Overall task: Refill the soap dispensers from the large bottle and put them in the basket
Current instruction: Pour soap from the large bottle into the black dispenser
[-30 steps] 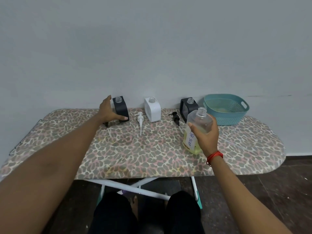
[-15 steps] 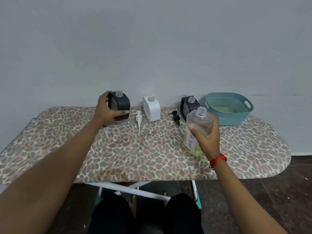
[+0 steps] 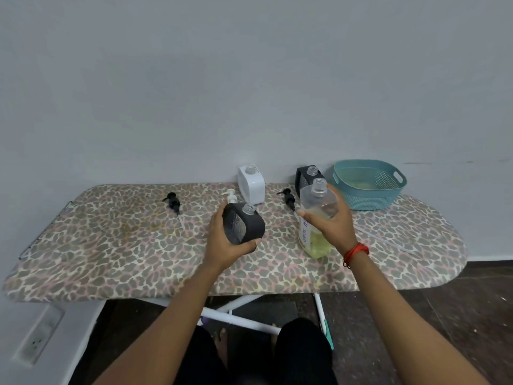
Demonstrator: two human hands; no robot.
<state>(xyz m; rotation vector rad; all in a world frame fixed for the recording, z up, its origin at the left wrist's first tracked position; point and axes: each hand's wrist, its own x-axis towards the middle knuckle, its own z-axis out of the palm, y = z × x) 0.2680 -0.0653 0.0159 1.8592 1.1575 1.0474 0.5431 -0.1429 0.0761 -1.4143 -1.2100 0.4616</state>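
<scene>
Clasping the black dispenser (image 3: 244, 224), left hand (image 3: 228, 250) hides its base; right hand (image 3: 336, 227) wraps the large bottle (image 3: 315, 240).

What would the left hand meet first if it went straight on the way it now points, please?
Probably the white pump lying just beyond the black dispenser the left hand grips, then the white dispenser; its height is unclear.

Both arms stretch forward, left hand (image 3: 225, 247) curled round a black dispenser (image 3: 245, 225), right hand (image 3: 333, 227) gripping the large bottle (image 3: 317, 202).
</scene>
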